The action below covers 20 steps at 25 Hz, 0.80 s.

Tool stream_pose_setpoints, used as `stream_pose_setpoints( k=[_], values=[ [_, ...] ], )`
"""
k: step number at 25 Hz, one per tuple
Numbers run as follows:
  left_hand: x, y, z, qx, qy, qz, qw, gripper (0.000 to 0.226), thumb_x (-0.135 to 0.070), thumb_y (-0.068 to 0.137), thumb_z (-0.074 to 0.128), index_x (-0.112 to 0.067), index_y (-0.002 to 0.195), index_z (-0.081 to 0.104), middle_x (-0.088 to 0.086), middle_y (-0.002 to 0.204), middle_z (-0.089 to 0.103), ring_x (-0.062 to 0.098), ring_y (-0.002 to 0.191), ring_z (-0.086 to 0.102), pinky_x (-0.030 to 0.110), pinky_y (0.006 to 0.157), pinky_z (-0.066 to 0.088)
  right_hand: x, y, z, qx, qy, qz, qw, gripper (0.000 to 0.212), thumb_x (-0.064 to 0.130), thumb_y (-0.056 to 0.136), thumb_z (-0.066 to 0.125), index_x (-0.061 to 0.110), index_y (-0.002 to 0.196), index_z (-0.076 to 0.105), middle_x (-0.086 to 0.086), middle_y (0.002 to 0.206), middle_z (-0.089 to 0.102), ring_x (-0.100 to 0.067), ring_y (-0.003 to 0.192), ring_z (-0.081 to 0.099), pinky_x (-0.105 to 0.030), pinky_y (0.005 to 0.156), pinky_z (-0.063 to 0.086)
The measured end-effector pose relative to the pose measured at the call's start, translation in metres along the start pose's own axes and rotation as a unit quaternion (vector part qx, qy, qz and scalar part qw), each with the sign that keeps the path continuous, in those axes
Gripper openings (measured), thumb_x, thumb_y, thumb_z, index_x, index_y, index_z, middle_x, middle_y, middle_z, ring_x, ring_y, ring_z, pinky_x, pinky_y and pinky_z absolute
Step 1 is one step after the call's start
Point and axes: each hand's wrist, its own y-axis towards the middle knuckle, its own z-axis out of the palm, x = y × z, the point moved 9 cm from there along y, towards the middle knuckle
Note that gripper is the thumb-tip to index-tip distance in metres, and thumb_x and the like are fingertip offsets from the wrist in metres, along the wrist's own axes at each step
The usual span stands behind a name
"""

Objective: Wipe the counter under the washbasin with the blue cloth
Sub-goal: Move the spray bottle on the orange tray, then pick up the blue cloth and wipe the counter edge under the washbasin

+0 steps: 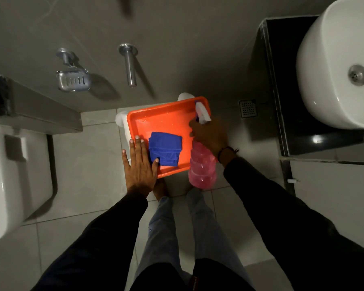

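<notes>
An orange tray [156, 120] sits on a white stool [121, 120] on the tiled floor, below the wall with a chrome soap dish [73, 79] and a chrome bar [130, 66]. The blue cloth [165, 148], folded into a rough square, lies inside the tray toward its near left corner.

The left hand [139, 164] is spread flat with fingers extended, resting over the tray's near left rim; its thumb touches the near edge of the cloth, and the fingertips reach just left of the cloth. It grips nothing.

The right hand [210, 135] is closed around the neck of a pink spray bottle [202, 164], held over the tray's right edge, with the white nozzle pointing away from the person and the bottle's body hanging toward them. A dark band circles that wrist.

Well to the right of the tray stands the black worktop [286, 85] carrying the white washbasin [324, 66]. A floor drain [248, 108] lies between tray and worktop. A white toilet [13, 164] stands to the tray's left.
</notes>
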Motion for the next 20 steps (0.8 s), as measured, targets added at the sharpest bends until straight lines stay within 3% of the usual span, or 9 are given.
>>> stream_pose_setpoints(
  k=[3, 7, 9, 11, 15, 16, 18, 20],
  values=[
    [0.0, 0.0, 0.001, -0.006, 0.002, 0.001, 1.0, 0.082, -0.059, 0.103, 0.024, -0.01, 0.165, 0.001, 0.011, 0.175, 0.005, 0.032, 0.162, 0.007, 0.059, 0.129, 0.011, 0.034, 0.008, -0.027, -0.109, 0.02, -0.111, 0.988, 0.023, 0.035, 0.087, 0.067, 0.013, 0.086, 0.073, -0.006, 0.077, 0.076, -0.023, 0.072, 0.072, -0.034, 0.068, 0.057],
    [-0.001, 0.001, 0.005, -0.008, 0.008, 0.007, 1.0, 0.083, -0.06, 0.103, 0.023, -0.012, 0.165, -0.003, 0.01, 0.175, 0.002, 0.031, 0.163, 0.005, 0.06, 0.129, 0.006, 0.027, 0.0, -0.016, -0.124, 0.006, -0.219, 0.968, 0.021, 0.018, 0.097, 0.067, -0.003, 0.1, 0.069, -0.009, 0.079, 0.069, -0.022, 0.072, 0.067, -0.029, 0.067, 0.049],
    [0.0, 0.0, 0.004, -0.004, 0.021, 0.01, 1.0, 0.083, -0.06, 0.103, 0.021, -0.011, 0.165, -0.004, 0.01, 0.175, 0.001, 0.031, 0.163, 0.004, 0.059, 0.128, 0.003, 0.011, -0.002, -0.013, -0.13, 0.033, -0.204, 0.97, 0.03, 0.025, 0.096, 0.069, -0.004, 0.102, 0.067, 0.003, 0.08, 0.063, -0.012, 0.07, 0.064, -0.023, 0.066, 0.047],
    [-0.002, -0.001, 0.001, 0.011, 0.027, 0.015, 0.999, 0.083, -0.059, 0.103, 0.021, -0.01, 0.165, -0.003, 0.011, 0.175, 0.0, 0.032, 0.163, 0.002, 0.059, 0.128, 0.0, -0.002, -0.005, -0.011, -0.128, 0.037, -0.178, 0.975, 0.039, 0.039, 0.091, 0.071, 0.006, 0.11, 0.064, 0.007, 0.088, 0.064, -0.007, 0.077, 0.063, -0.02, 0.07, 0.048],
    [-0.012, 0.008, -0.02, 0.033, -0.014, 0.041, 0.999, 0.081, -0.056, 0.104, 0.026, -0.009, 0.165, 0.0, 0.013, 0.175, 0.006, 0.032, 0.163, 0.004, 0.056, 0.13, -0.001, -0.056, -0.026, -0.002, -0.087, 0.007, -0.02, 0.996, 0.066, 0.053, 0.078, 0.08, 0.02, 0.13, 0.056, -0.002, 0.122, 0.069, -0.017, 0.108, 0.067, -0.031, 0.089, 0.057],
    [-0.014, 0.015, -0.026, 0.034, -0.036, 0.054, 0.997, 0.079, -0.053, 0.104, 0.028, -0.009, 0.165, 0.003, 0.014, 0.174, 0.011, 0.033, 0.162, 0.008, 0.053, 0.13, -0.001, -0.07, -0.038, 0.006, -0.065, -0.018, 0.008, 0.998, 0.066, 0.051, 0.078, 0.08, 0.018, 0.131, 0.057, -0.004, 0.125, 0.068, -0.021, 0.112, 0.067, -0.029, 0.089, 0.057],
    [-0.019, 0.033, -0.04, 0.04, -0.067, 0.079, 0.994, 0.074, -0.046, 0.106, 0.031, -0.005, 0.164, 0.01, 0.02, 0.169, 0.027, 0.035, 0.159, 0.022, 0.051, 0.131, 0.002, -0.083, -0.058, 0.03, -0.021, -0.087, 0.018, 0.996, 0.049, 0.045, 0.084, 0.076, 0.012, 0.119, 0.064, -0.004, 0.117, 0.07, -0.026, 0.11, 0.069, -0.019, 0.074, 0.05],
    [-0.028, 0.05, -0.049, 0.037, -0.041, 0.12, 0.991, 0.07, -0.036, 0.106, 0.038, 0.003, 0.161, 0.021, 0.027, 0.152, 0.049, 0.041, 0.145, 0.045, 0.054, 0.13, 0.007, -0.078, -0.057, 0.055, 0.005, -0.11, 0.012, 0.994, 0.038, 0.04, 0.089, 0.071, 0.01, 0.111, 0.065, -0.008, 0.112, 0.071, -0.027, 0.106, 0.069, -0.023, 0.078, 0.046]
  ],
)
